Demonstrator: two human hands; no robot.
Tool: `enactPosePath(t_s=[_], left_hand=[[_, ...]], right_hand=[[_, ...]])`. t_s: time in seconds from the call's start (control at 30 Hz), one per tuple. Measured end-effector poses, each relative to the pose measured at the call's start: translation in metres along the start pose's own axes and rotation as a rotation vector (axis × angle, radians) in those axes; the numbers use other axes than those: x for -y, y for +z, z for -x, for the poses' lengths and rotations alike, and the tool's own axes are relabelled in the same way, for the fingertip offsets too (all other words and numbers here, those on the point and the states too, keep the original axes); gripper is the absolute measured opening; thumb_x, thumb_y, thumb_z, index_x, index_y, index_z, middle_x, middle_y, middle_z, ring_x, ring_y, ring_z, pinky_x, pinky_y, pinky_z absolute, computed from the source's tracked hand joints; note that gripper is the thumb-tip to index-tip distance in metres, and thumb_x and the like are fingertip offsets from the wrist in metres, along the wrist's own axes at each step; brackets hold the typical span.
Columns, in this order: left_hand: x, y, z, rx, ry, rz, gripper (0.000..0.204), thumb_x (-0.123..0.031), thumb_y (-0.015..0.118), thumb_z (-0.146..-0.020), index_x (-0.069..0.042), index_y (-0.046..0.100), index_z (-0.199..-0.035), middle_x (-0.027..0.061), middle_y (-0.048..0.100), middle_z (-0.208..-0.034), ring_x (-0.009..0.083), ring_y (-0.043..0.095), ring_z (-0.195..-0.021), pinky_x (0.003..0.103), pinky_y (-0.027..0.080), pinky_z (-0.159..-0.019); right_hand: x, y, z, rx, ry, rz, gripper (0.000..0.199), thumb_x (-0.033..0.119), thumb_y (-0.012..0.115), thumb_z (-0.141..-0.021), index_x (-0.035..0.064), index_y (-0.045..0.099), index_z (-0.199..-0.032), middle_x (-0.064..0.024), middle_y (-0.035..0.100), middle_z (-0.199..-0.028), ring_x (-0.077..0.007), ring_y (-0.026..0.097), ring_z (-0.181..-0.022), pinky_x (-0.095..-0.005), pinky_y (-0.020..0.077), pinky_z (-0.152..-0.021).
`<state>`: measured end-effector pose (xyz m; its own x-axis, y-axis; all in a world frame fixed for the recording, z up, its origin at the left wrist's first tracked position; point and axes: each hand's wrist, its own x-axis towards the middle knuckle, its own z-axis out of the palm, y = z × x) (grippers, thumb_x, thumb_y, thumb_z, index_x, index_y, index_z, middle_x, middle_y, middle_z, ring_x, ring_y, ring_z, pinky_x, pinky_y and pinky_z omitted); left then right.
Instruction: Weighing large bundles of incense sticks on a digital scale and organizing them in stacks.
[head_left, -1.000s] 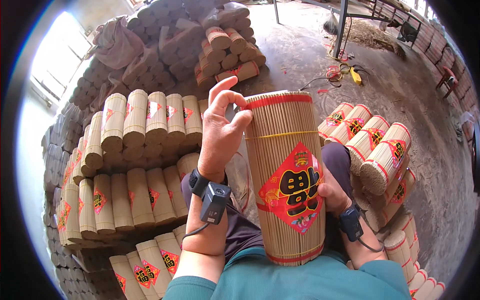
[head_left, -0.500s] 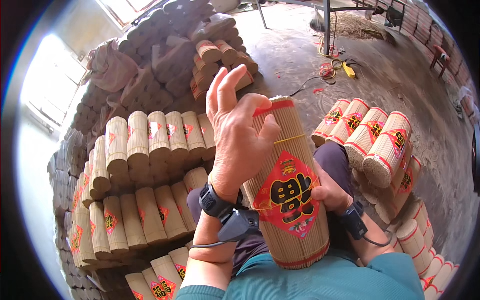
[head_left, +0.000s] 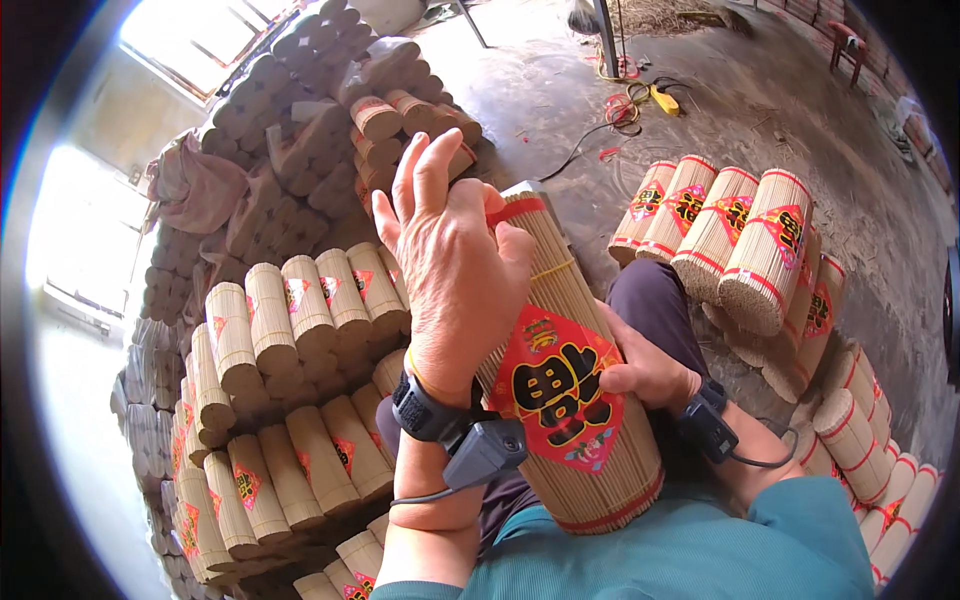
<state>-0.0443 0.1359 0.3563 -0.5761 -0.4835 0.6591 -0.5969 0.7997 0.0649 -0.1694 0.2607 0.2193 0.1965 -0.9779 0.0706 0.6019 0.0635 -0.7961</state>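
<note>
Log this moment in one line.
left hand: at upper red band; right hand: holding stick bundle; bundle: tilted; red label: facing camera

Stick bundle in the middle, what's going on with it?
A person is holding the bundle tilted, in front of their shirt. The right hand grips its side. The left hand is up at the red band near its far end, some fingers raised. More bundles are stacked on both sides.
</note>
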Motion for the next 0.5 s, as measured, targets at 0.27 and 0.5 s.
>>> enactPosePath(t_s=[0.27,0.5], left_hand=[[-0.004,0.009,0.017,0.131,0.038,0.16,0.006,-0.006,0.06,-0.065,-0.001,0.057,-0.062,0.0168,0.05,-0.131,0.0374,0.037,-0.13,0.061,0.018,-0.107],[-0.004,-0.037,0.016,-0.319,-0.016,0.12,0.044,-0.011,0.06,-0.078,-0.005,0.057,-0.122,0.0159,0.041,-0.14,0.0273,0.034,-0.134,0.041,0.024,-0.11]], right_hand=[[-0.011,-0.003,-0.004,0.0,-0.018,0.032,0.11,0.037,0.08,-0.07,0.0038,0.009,-0.148,-0.0133,0.037,-0.139,-0.0201,0.041,-0.127,-0.0358,0.0354,-0.106],[-0.001,-0.008,0.008,-0.097,-0.046,0.016,0.1,0.031,0.076,-0.073,0.0007,0.014,-0.146,-0.0136,0.039,-0.139,-0.0204,0.042,-0.125,-0.0356,0.0363,-0.105]])
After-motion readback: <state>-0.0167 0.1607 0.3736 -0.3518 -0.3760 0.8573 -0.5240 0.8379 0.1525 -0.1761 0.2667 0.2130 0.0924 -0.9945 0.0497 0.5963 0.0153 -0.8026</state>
